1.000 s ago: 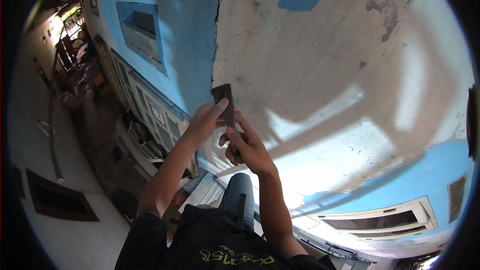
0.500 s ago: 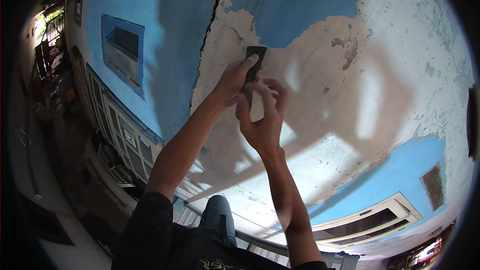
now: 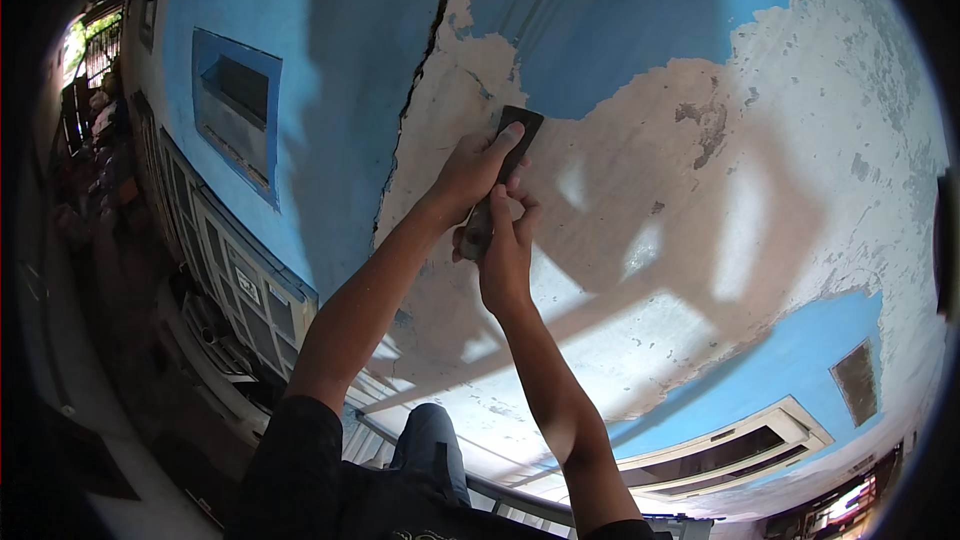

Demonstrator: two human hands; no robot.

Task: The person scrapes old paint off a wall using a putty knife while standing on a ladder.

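A dark, flat-bladed scraper is held slantwise in front of the wall. Its blade tip is at the ragged lower edge of the blue paint. My left hand is closed round the blade part, with the thumb laid along its face. Lower down, my right hand is wrapped round the handle end, thumb and fingers bent over it. Bare, pale plaster surrounds both hands. Whether the blade presses on the wall, I cannot tell.
A long dark crack runs down the wall left of my hands. Further left is a small recessed window above a barred door or window frame. A pale-framed opening lies lower right. Metal rails pass beside my leg.
My right hand, with fingers loosely spread before, has closed round the scraper's handle. The scraper has tilted a little to the right, and the view has shifted slightly.
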